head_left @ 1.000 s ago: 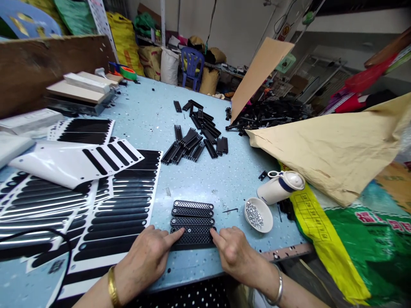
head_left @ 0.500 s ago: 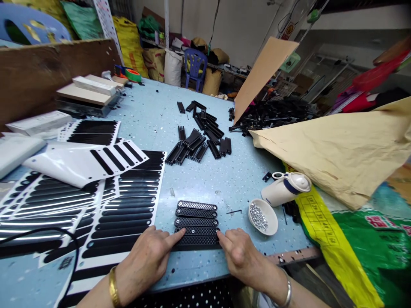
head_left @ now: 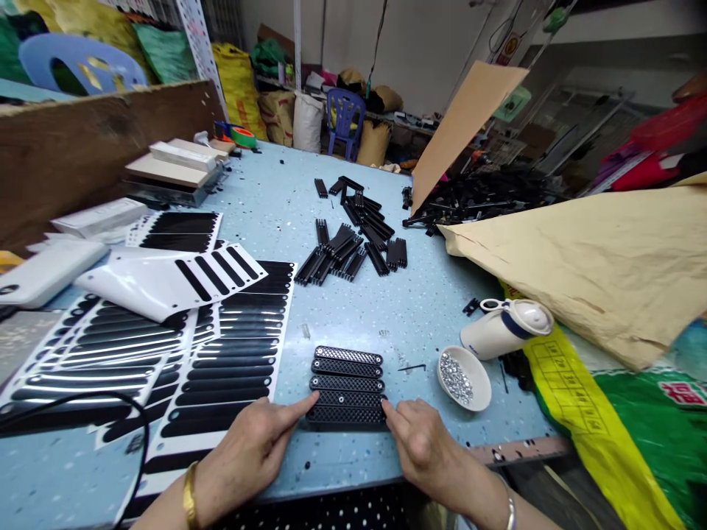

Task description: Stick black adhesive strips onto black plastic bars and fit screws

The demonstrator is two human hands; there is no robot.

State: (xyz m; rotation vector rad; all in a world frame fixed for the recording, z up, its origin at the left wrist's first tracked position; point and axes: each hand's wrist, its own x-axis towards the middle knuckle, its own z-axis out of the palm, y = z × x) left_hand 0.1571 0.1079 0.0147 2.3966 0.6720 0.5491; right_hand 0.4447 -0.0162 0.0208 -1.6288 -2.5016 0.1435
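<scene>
A small row of black textured strips [head_left: 347, 364] with silver nut-like pieces on them lies flat on the table in front of me. My left hand [head_left: 259, 442] has its index finger stretched out to the left end of the near strips, the other fingers bent. At the right end of the same strips, the fingers of my right hand [head_left: 423, 445] are curled together, fingertips touching or almost touching the edge. Whether they hold a small piece is hidden. A white bowl [head_left: 482, 379] of small silver nuts [head_left: 457, 379] stands right of the strips. Between them lies a thin black hex key [head_left: 413, 367].
Black-striped sheets [head_left: 232, 383] cover the left side, with a black cable [head_left: 146, 434] over them. Bundles of black parts [head_left: 336, 254] lie farther back. A white bottle [head_left: 491, 333] and brown paper [head_left: 585, 258] are at right. A wooden board [head_left: 104, 147] edges the far left.
The whole view has shifted, so the table and things appear farther right. My right hand has stayed by the strips' right end; my left fingertip appears slightly farther out on their left edge.
</scene>
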